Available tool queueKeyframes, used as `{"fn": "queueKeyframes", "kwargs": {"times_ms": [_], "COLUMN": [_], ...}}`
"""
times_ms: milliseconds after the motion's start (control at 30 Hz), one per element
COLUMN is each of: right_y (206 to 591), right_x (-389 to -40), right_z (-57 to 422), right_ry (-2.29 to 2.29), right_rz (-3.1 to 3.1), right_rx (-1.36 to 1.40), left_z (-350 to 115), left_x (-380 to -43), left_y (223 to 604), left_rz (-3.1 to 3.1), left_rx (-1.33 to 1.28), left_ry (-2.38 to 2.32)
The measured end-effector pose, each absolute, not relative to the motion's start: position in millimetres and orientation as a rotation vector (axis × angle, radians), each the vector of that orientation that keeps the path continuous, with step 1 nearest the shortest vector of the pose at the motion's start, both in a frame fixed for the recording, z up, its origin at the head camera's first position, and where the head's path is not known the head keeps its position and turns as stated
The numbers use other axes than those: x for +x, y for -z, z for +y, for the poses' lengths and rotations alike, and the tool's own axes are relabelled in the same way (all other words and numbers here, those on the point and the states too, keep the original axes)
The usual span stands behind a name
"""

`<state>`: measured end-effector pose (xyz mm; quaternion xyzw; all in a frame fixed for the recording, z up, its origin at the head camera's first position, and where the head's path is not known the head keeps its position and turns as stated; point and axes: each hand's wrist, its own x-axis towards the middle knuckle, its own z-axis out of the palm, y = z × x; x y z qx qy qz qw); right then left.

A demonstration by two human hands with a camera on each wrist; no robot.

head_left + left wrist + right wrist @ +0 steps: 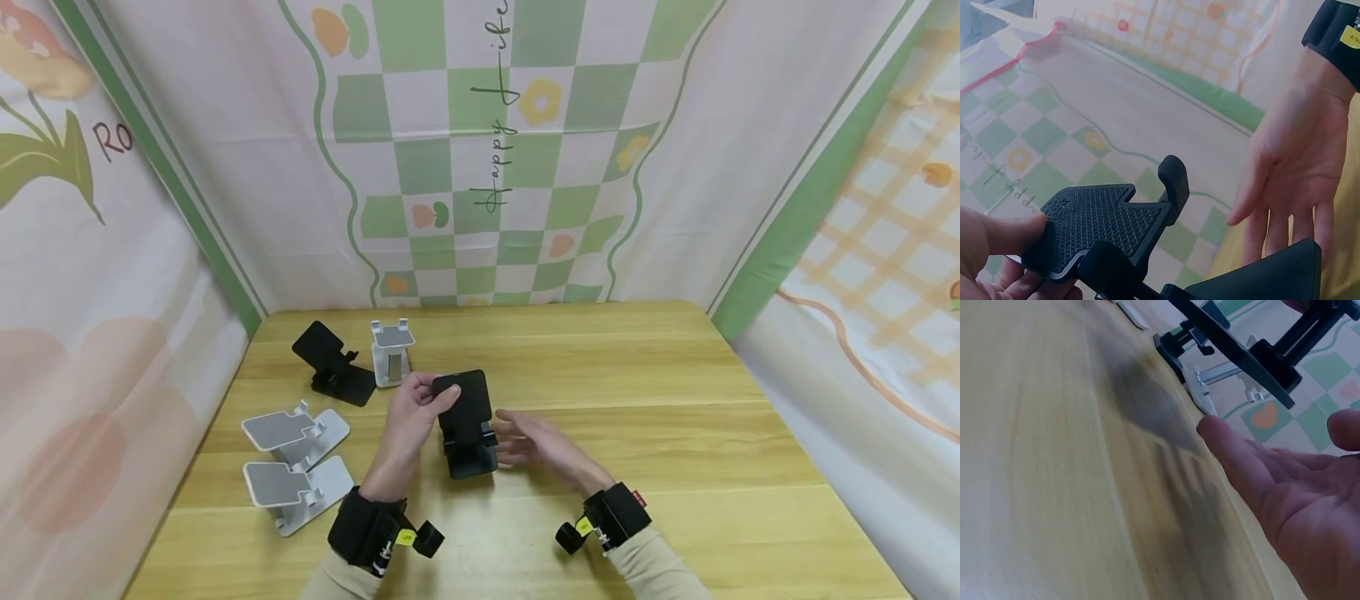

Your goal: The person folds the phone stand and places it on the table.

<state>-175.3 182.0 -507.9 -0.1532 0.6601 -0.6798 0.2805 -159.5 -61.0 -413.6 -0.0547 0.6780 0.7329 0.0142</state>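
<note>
A: Where is the black stand [467,423]?

B: Middle of the frame, held above the table [637,400]. It has two plates, joined through a post, with a pair of hooks [1173,181] on the padded plate's edge.

A: And the grip?

B: The left hand [405,421] pinches a corner of the padded plate, thumb on the ribbed pad [1100,219], fingers beneath. The right hand [542,443] holds nothing: fingers out, palm turned towards the stand, just beside its right edge.

A: How would you expect it to handle?

B: Light, I'd judge, and stiff in the plates, but able to swing at its joints. The ribbed pad should resist slipping; the smooth base [1260,275] less so. Hold post or base firmly; the hooks look like the weak spots to pull on.

A: What lies around it?

B: To the upper left, a second black stand [337,377] beside an upright white stand [393,338]. Lower, at the left, two grey-padded stands [281,431] lie one below the other. Past the table's far edge hangs a green-checked cloth [480,167].
</note>
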Motion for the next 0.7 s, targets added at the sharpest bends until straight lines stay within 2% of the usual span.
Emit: {"fn": "queueKeyframes", "kwargs": {"times_ms": [700], "right_y": [509.8], "right_x": [-174.3], "right_z": [173.4], "right_ry": [1.902], "right_rz": [1.530], "right_rx": [-0.535], "left_z": [-54.7], "left_x": [-156.9], "left_y": [412.8], "left_rz": [2.066], "left_rx": [-0.102], "left_ry": [-2.272]}}
